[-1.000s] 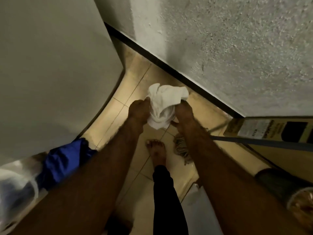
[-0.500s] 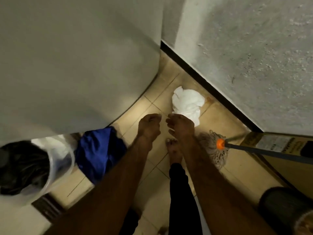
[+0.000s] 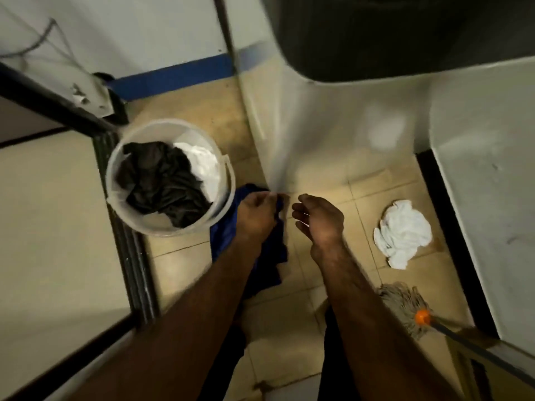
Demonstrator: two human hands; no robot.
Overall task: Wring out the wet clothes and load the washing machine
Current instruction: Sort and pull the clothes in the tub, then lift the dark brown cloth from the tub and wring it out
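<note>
Tiled floor [image 3: 364, 192] now bears the white cloth [image 3: 404, 233], released earlier. Left hand [image 3: 256, 215] grips the blue garment [image 3: 278, 256]; right hand [image 3: 318, 218] loosely curled, empty.

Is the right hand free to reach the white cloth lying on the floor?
Probably yes: the right hand holds nothing, and only bare floor lies between it and the white cloth; the mop sits aside.

The tiled floor [image 3: 179, 256] carries a bucket [image 3: 162, 230], blue garment [image 3: 278, 244], crumpled white cloth [image 3: 404, 234] and mop head [image 3: 402, 302].
</note>
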